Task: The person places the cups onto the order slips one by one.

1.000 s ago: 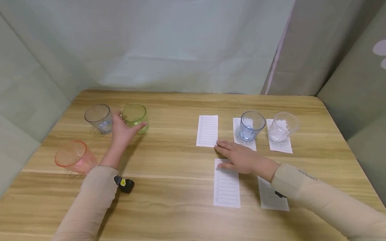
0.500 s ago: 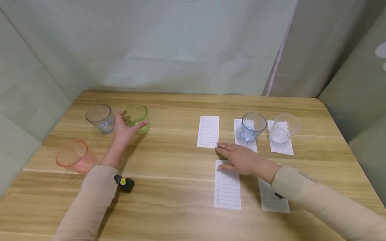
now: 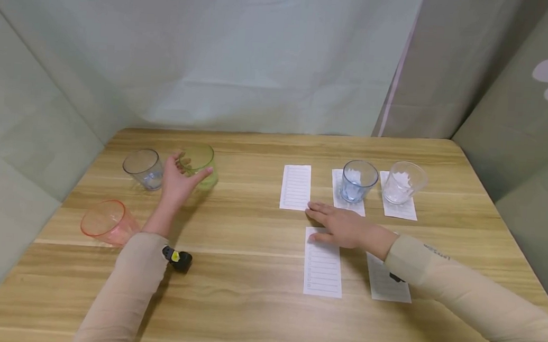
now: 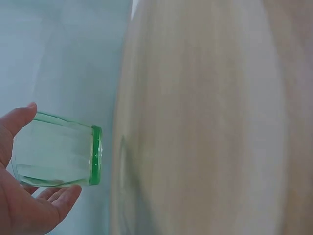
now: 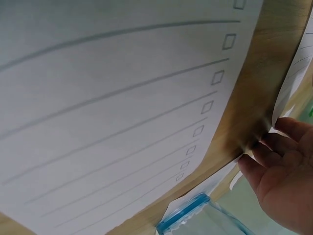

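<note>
A green cup point(image 4: 58, 152) hangs just above the far left part of the desk point(image 3: 249, 254), base down. The left hand point(image 3: 177, 183) grasps it, thumb and fingers on opposite sides, likely to keep the smooth wall from slipping. The right hand point(image 3: 344, 226) grips nothing; its straight fingers reach a corner of a lined paper point(image 3: 295, 187), perhaps to steady it. Left of the green cup stand a grey cup point(image 3: 145, 168) and, nearer the person, a red cup point(image 3: 110, 223); well rightward, a blue cup point(image 3: 358, 185) and a clear cup point(image 3: 403, 184) occupy separate sheets point(image 3: 400, 211).
</note>
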Motion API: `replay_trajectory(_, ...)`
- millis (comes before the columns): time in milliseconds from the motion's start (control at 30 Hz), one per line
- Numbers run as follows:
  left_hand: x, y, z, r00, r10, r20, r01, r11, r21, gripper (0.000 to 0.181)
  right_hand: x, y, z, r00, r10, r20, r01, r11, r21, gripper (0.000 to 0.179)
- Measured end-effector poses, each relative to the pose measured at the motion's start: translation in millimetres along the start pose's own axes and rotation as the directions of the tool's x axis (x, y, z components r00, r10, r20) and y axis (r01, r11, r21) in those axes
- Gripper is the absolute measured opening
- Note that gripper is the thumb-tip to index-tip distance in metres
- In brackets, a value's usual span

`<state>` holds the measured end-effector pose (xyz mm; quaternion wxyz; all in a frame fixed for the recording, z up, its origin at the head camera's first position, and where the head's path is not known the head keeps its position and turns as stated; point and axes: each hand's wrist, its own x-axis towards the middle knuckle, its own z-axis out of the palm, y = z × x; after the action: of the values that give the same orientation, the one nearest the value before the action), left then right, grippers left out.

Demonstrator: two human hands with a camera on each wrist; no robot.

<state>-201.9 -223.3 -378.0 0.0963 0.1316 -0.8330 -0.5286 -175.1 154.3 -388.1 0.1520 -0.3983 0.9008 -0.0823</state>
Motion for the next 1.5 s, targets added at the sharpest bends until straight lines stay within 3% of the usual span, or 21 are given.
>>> replay_trajectory(333,-0.7,28.6,16.6,0.998,0.045,0.052,-0.042,0.998,-0.054,0.086,1.5,6,3,1.000,-0.012,-0.022,0.013,1.000,0.028,0.063)
replay_trajectory(633,-5.8,52.2,38.4,0.988,0.110,0.106,-0.100,0.990,-0.099,0.082,1.6,6,3,0.999,-0.027,-0.029,0.028,0.999,0.016,0.063)
replay_trajectory(833,-6.7,62.7,56.9,0.984,0.119,0.131,-0.106,0.989,-0.105,0.083,1.7,5,2,0.998,-0.042,-0.044,0.043,0.999,0.021,0.063)
replay_trajectory(1233,-15.8,71.5,108.1,0.964,0.151,0.217,-0.138,0.988,-0.073,0.088,0.0,8,2,0.999,-0.033,-0.032,0.035,0.998,0.047,0.064)
replay_trajectory(1500,-22.9,70.5,134.2,0.940,0.175,0.294,-0.155,0.984,-0.090,0.086,0.0,10,2,0.999,-0.041,-0.032,0.042,0.999,0.033,0.064)
